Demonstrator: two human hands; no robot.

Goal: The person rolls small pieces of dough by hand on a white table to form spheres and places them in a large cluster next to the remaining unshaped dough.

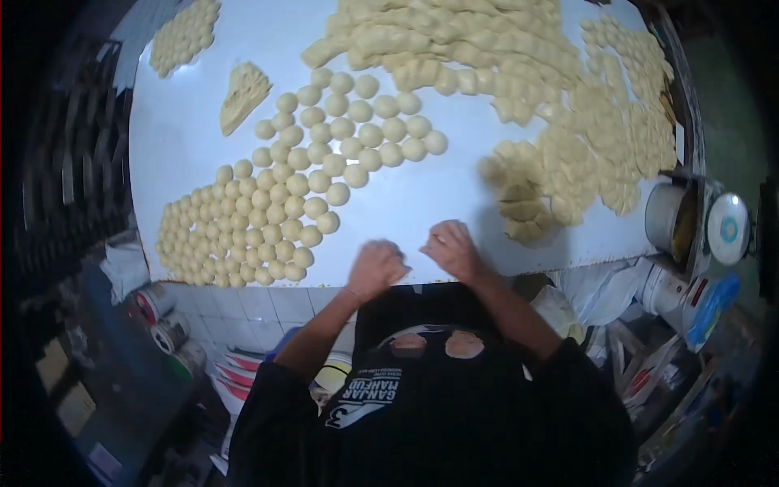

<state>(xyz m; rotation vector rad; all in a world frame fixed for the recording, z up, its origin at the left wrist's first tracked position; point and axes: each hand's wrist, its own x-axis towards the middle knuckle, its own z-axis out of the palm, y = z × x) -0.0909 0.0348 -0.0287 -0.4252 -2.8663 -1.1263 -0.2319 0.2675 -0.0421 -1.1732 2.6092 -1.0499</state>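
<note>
My left hand [380,268] is curled low over the white table near its front edge, blurred, with whatever is under its fingers hidden. My right hand [450,247], just to its right and slightly higher, also has curled fingers; I cannot make out what, if anything, is in them. Left of my hands lie several rows of round dough balls [274,213] on the white table [414,195]. To the right is a cluster of cut, flattened dough pieces [527,211], partly in shadow.
Long dough strips [454,32] cover the back; smaller pieces [621,65] lie at the right. A loose dough lump [242,97] and a small batch of balls [182,36] sit at left. A metal pot [661,215], scale [728,229] and buckets [154,304] stand beside the table.
</note>
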